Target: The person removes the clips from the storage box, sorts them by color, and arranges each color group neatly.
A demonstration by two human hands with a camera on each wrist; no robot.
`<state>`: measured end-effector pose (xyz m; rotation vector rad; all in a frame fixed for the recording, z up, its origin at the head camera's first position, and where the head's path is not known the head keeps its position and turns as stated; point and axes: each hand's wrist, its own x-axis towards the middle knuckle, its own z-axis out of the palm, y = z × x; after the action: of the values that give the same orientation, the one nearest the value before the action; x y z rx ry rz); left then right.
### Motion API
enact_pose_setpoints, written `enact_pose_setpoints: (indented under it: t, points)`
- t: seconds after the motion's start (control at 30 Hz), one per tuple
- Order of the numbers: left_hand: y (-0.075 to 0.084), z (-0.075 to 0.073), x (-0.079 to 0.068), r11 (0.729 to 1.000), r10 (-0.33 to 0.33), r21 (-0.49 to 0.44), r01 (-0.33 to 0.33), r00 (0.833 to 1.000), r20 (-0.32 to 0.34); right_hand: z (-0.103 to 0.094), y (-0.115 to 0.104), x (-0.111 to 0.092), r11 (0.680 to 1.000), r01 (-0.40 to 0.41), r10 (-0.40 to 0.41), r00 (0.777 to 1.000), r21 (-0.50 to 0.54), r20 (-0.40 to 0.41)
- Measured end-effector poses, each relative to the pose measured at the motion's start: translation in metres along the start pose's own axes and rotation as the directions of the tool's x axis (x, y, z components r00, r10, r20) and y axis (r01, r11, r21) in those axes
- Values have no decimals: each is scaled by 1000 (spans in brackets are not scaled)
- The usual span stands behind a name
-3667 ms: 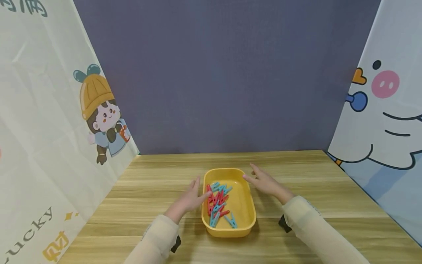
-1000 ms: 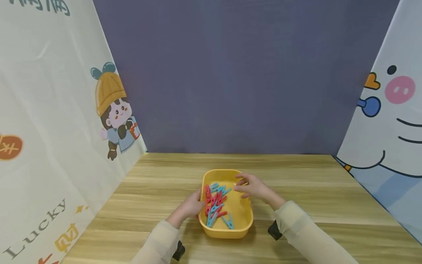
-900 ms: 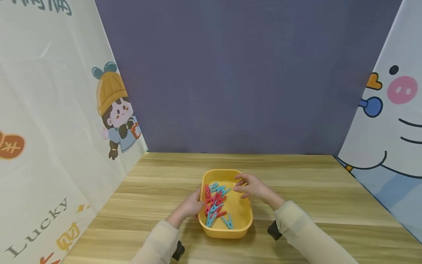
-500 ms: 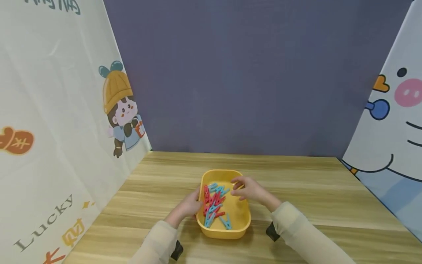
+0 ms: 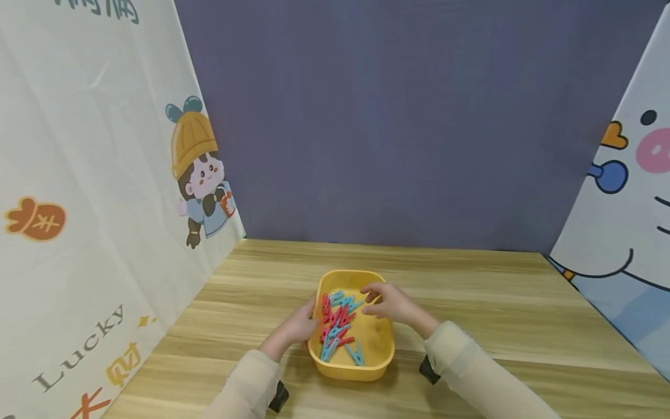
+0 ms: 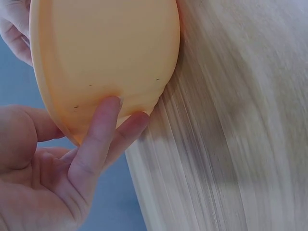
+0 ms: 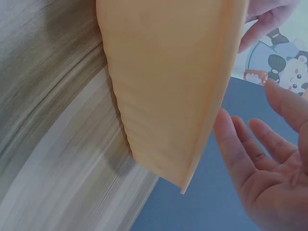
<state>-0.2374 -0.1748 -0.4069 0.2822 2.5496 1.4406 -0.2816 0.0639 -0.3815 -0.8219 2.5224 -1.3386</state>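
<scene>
A yellow plastic bin [image 5: 352,373] stands on the table, with several red clothespins [image 5: 327,307] and light blue clothespins [image 5: 357,355] heaped along its left side. My left hand [image 5: 299,325] grips the bin's left wall. In the left wrist view that hand [image 6: 57,178] has its fingertips pressed to the outside of the bin [image 6: 110,43], with the thumb at the rim. My right hand [image 5: 391,304] hovers over the bin's right rim, fingers loosely bent and holding nothing. The right wrist view shows this hand [image 7: 274,163] beside the rim of the bin [image 7: 163,72], palm empty.
Wood-grain table [image 5: 471,302] surrounds the bin on every side. A dark blue-grey backdrop [image 5: 392,128] rises behind it. Printed white cloths flank the table, one left [image 5: 104,145] and one right [image 5: 644,233].
My left hand has gone from beside the bin to gripping its wall. The right hand has moved left over the right rim. The head view has turned slightly, shifting the scene.
</scene>
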Motion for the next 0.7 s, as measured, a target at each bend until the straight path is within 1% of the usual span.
enact_pose_setpoints:
  t: [0.13,0.27,0.47,0.57,0.7]
  points:
    - [-1,-1,-1,1000,-6,14,6,1000,-9,4,-3,2,1000,7,-7,1000,-28,1]
    - [-2,-3,-1,1000,-1,22,2,1000,-24,8,-7,4,998,-7,7,1000,-55,-1]
    - [-3,-6,-3,1000,-12,24,13,1000,-28,14,-9,9,996,-11,11,1000,-87,-4]
    - [-4,-9,-5,999,-14,44,16,999,-30,17,-10,10,995,-4,5,1000,-103,7]
    - [-5,-12,-7,999,-4,47,6,999,-35,21,-11,12,993,17,-13,1000,-118,28]
